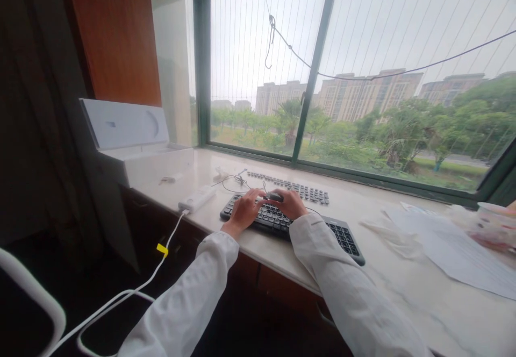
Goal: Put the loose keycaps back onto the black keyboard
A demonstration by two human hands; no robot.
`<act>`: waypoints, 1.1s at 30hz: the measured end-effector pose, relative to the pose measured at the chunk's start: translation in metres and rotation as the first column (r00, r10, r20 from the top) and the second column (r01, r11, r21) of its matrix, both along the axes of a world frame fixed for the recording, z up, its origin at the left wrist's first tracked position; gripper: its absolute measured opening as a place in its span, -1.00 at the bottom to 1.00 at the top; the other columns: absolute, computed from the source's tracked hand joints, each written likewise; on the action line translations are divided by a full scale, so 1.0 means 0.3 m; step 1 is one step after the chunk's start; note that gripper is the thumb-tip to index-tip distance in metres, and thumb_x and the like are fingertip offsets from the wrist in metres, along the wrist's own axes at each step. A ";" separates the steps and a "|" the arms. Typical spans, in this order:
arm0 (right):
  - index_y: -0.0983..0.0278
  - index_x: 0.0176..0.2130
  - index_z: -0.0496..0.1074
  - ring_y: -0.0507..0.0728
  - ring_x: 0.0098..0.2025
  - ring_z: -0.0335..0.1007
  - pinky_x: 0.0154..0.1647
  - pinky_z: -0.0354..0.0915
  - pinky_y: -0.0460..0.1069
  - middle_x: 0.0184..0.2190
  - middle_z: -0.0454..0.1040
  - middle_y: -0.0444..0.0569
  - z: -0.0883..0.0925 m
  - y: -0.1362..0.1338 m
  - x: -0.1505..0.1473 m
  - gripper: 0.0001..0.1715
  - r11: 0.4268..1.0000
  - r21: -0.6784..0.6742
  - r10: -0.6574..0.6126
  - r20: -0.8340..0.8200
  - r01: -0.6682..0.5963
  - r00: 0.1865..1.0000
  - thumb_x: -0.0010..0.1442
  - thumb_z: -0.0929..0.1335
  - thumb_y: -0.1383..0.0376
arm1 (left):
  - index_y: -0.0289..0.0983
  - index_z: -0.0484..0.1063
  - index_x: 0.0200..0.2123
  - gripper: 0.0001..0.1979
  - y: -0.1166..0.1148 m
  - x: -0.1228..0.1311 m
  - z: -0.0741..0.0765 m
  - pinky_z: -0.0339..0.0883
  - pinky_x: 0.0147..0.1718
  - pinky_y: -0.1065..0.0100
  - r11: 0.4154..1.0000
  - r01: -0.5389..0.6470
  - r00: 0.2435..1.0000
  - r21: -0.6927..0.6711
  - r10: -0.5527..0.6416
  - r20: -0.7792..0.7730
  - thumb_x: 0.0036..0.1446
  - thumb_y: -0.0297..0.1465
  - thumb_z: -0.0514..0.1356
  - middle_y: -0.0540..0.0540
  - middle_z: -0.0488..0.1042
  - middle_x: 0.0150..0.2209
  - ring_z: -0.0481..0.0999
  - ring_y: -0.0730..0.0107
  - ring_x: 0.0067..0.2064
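Along the pale stone sill (403,303), our left hand (243,212) lies half curled over a black keyboard (342,238), while our right hand (288,204) closes narrowly on a small dark piece (274,197), too small to name. We judge the keyboard light and stiff, best gripped by its edges; the loose keycaps (288,188) behind it look slippery, suiting fingertips.
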State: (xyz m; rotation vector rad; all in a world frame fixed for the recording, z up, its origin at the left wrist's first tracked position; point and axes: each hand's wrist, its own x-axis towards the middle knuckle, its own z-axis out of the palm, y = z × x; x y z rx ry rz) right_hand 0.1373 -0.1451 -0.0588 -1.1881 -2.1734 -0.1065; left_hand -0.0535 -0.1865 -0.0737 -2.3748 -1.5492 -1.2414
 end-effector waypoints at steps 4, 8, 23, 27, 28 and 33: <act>0.14 -0.20 0.57 0.14 -0.33 0.53 -0.31 0.23 -0.07 -0.43 0.59 -0.08 -0.002 -0.004 -0.010 -0.63 1.000 -0.005 -0.003 -0.071 0.002 0.997 0.14 0.40 -0.04 | -0.16 0.42 -0.01 -0.70 -0.002 0.000 0.013 0.35 -0.24 0.36 0.999 -0.043 0.996 0.007 0.043 -0.072 0.33 -0.21 0.02 -0.10 0.49 -0.02 0.54 0.30 -0.17; 0.11 -0.16 0.56 0.12 -0.29 0.53 -0.27 0.24 -0.09 -0.38 0.61 -0.10 0.005 -0.015 -0.025 -0.68 1.000 -0.006 -0.013 -0.123 0.012 0.992 0.18 0.38 0.01 | -0.15 0.39 0.06 -0.66 -0.008 -0.005 0.040 0.34 -0.27 0.37 0.994 -0.107 0.974 0.021 0.109 -0.198 0.35 -0.21 -0.03 -0.14 0.47 0.01 0.53 0.26 -0.13; 0.07 -0.02 0.47 0.22 -0.27 0.52 -0.27 0.23 0.00 -0.35 0.59 -0.01 0.045 -0.083 -0.076 -0.58 0.998 -0.058 0.020 0.302 -0.003 0.953 0.09 0.35 0.23 | -0.13 0.51 -0.13 -0.78 0.341 -0.084 0.237 0.32 -0.14 0.34 0.997 -0.058 0.909 0.052 0.074 -0.411 0.22 -0.25 0.14 -0.01 0.55 -0.07 0.52 0.26 -0.09; 0.10 0.00 0.47 0.25 -0.25 0.52 -0.25 0.26 0.03 -0.31 0.59 0.05 0.041 -0.079 -0.080 -0.56 0.996 -0.090 0.020 0.342 0.011 0.940 0.09 0.35 0.20 | -0.07 0.55 -0.16 -0.78 0.511 -0.017 0.228 0.31 -0.10 0.35 0.995 -0.066 0.881 -0.081 0.020 -0.473 0.17 -0.22 0.17 0.04 0.57 -0.09 0.51 0.27 -0.08; 0.11 0.01 0.47 0.26 -0.25 0.52 -0.24 0.26 0.04 -0.30 0.59 0.06 0.039 -0.077 -0.080 -0.55 0.995 -0.096 0.025 0.350 0.009 0.936 0.09 0.34 0.20 | -0.07 0.56 -0.16 -0.78 0.551 0.004 0.219 0.30 -0.08 0.36 0.990 -0.075 0.884 -0.117 0.012 -0.467 0.16 -0.21 0.18 0.04 0.58 -0.09 0.50 0.27 -0.06; 0.17 -0.03 0.48 0.28 -0.27 0.52 -0.26 0.28 0.07 -0.32 0.58 0.10 0.035 -0.072 -0.080 -0.56 0.994 -0.107 0.046 0.364 -0.008 0.930 0.07 0.34 0.22 | -0.08 0.58 -0.16 -0.76 0.718 0.101 0.163 0.28 -0.03 0.38 0.959 -0.080 0.870 -0.273 -0.066 -0.489 0.14 -0.24 0.18 0.01 0.59 -0.08 0.50 0.30 -0.04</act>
